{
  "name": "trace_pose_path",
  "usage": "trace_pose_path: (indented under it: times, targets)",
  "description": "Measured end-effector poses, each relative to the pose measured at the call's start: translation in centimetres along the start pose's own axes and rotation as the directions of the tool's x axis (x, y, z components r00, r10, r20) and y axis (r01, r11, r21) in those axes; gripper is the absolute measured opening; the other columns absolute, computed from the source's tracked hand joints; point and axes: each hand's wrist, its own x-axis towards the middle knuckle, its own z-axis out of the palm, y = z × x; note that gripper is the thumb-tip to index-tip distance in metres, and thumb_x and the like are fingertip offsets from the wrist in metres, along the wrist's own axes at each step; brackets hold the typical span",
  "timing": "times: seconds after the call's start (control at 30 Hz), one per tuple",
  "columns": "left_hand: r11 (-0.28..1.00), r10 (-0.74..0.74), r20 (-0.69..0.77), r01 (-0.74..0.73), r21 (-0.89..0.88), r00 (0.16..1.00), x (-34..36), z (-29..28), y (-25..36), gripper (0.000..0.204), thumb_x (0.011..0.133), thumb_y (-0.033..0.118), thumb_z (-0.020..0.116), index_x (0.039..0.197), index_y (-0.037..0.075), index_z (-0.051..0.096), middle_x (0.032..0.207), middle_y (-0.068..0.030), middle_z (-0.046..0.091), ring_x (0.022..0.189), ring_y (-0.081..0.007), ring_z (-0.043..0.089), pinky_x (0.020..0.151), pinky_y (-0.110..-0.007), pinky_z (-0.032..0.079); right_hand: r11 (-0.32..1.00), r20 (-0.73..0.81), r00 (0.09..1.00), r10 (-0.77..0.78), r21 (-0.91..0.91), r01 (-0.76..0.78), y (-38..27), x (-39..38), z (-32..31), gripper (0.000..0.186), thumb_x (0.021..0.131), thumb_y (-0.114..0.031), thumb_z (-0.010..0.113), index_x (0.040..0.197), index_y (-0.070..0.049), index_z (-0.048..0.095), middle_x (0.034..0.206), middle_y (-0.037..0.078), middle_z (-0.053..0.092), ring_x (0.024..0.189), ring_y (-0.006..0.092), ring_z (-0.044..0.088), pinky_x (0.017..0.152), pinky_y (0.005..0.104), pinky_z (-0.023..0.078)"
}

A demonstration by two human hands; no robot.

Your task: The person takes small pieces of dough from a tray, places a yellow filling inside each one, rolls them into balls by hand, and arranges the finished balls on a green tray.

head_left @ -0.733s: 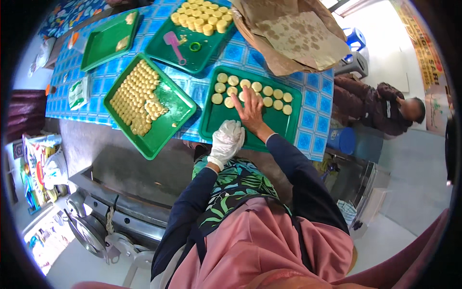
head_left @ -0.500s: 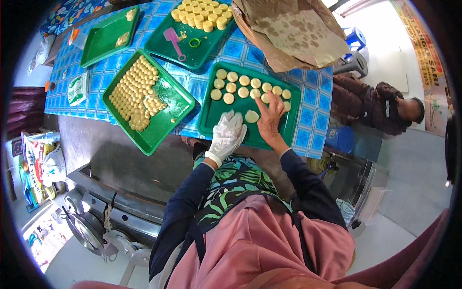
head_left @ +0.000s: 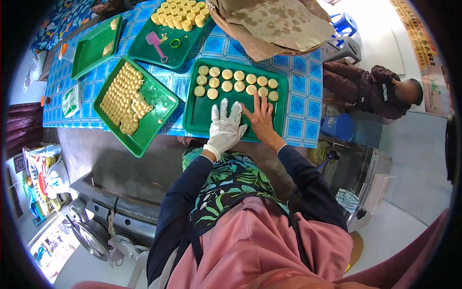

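At left, a green tray (head_left: 156, 110) holds dough balls (head_left: 122, 92). Centrally, the gloved left hand (head_left: 226, 129) spreads palm-down over a second green tray (head_left: 199, 114); right of it, the bare right hand (head_left: 263, 122), fingers loosely extended, reaches the lower of two rows of dough discs (head_left: 239, 86).

On the blue-checked table (head_left: 304, 98) I count four green trays (head_left: 198, 113), one pink scoop (head_left: 153, 38), one green ring (head_left: 175, 47), and, toward the table's right end, sixteen visible flat dough rounds (head_left: 239, 75); right of the table, one blue bucket (head_left: 338, 126).
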Motion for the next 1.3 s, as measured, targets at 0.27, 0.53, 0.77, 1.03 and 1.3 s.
trace_pose_path:
  times: [0.27, 0.53, 0.77, 1.03, 1.3]
  targets:
    - [0.999, -0.024, 0.104, 0.019, 0.041, 0.994, -1.1, -1.0, -0.2, 0.065, 0.107, 0.051, 0.041, 0.157, 0.010, 0.045, 0.162, -0.0083, 0.044, 0.151, -0.0509, 0.028, 0.123, -0.064, 0.012, 1.000, 0.089, 0.996, -0.011, 0.004, 0.010, 0.6, -1.8, -0.8, 0.073, 0.082, 0.006, 0.066, 0.148, -0.024, 0.055, 0.166, 0.033, 0.017, 0.146, 0.0566, 0.028, 0.104, 0.0654, 0.035]
    - [0.999, -0.023, 0.058, 0.025, -0.025, 0.998, -1.3, -1.1, -0.9, 0.058, 0.107, 0.045, 0.045, 0.153, 0.010, 0.051, 0.158, -0.0103, 0.049, 0.150, -0.0476, 0.033, 0.122, -0.064, 0.019, 0.993, 0.178, 0.983, -0.047, 0.119, 0.026, -0.1, -0.2, -1.7, 0.075, 0.083, 0.007, 0.061, 0.151, -0.025, 0.053, 0.167, 0.032, 0.016, 0.147, 0.0559, 0.026, 0.106, 0.0658, 0.031]
    - [0.906, -0.220, -0.364, 0.052, -0.419, 0.905, -2.3, 0.3, -2.3, 0.030, 0.091, 0.008, 0.071, 0.119, 0.002, 0.064, 0.115, -0.0167, 0.070, 0.119, -0.0454, 0.063, 0.107, -0.061, 0.045, 0.997, 0.083, 0.995, -0.048, 0.068, 0.042, -0.4, 3.2, -1.2, 0.067, 0.083, 0.006, 0.060, 0.144, -0.022, 0.062, 0.167, 0.032, 0.015, 0.147, 0.0566, 0.023, 0.110, 0.0668, 0.027]
    - [0.922, -0.214, -0.382, 0.057, -0.383, 0.899, -2.4, 1.4, -2.3, 0.028, 0.091, 0.007, 0.070, 0.118, 0.001, 0.065, 0.113, -0.0165, 0.070, 0.117, -0.0436, 0.065, 0.106, -0.061, 0.045, 0.995, 0.165, 0.986, 0.008, 0.098, -0.025, -2.0, 2.5, -1.0, 0.064, 0.086, 0.006, 0.058, 0.144, -0.021, 0.061, 0.168, 0.031, 0.012, 0.148, 0.0577, 0.020, 0.111, 0.0692, 0.024]
    - [0.916, -0.196, -0.331, 0.052, -0.398, 0.923, -2.4, 0.7, -2.4, 0.036, 0.091, 0.009, 0.069, 0.125, 0.000, 0.062, 0.121, -0.0168, 0.068, 0.122, -0.0463, 0.061, 0.109, -0.064, 0.041, 0.981, 0.095, 0.995, 0.005, 0.192, -0.024, -2.7, 2.3, -1.4, 0.057, 0.086, 0.003, 0.059, 0.136, -0.023, 0.068, 0.167, 0.031, 0.016, 0.148, 0.0566, 0.021, 0.107, 0.0677, 0.027]
